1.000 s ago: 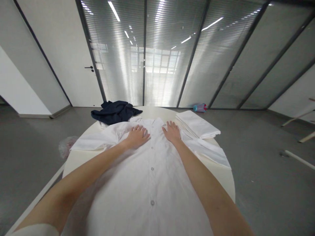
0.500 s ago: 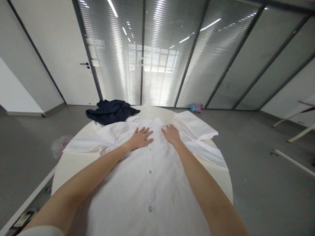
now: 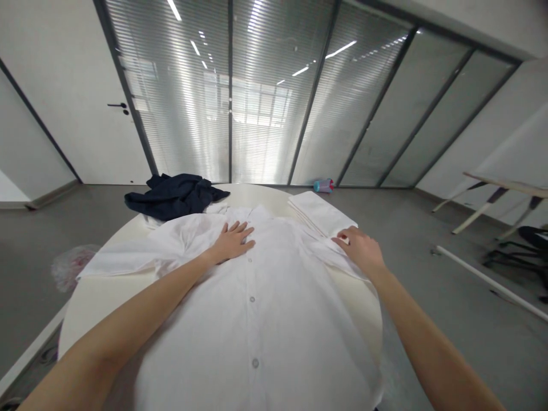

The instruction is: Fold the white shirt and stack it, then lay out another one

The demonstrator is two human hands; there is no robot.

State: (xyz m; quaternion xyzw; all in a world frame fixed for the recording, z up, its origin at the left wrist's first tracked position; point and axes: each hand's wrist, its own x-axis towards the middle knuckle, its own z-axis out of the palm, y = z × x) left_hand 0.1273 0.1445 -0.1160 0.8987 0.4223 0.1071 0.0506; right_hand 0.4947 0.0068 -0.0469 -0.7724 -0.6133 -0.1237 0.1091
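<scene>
A white button-up shirt lies front up, its sleeves spread to both sides and its collar at the far end. My left hand rests flat on the chest beside the button placket, fingers apart. Over the right sleeve, my right hand has curled fingers, with thumb and forefinger pinching white fabric that appears to be the sleeve. Just beyond that hand sits a folded white garment, partly behind the fingers.
The shirt covers much of a round white table. Dark navy clothing is heaped at its far left. On the floor are a clear plastic bag and a blue-and-pink cylinder. Another table stands at right.
My right hand has left the shirt's chest and moved right to the sleeve, its fingers curling in. The left hand stays on the chest. The view has swung slightly right.
</scene>
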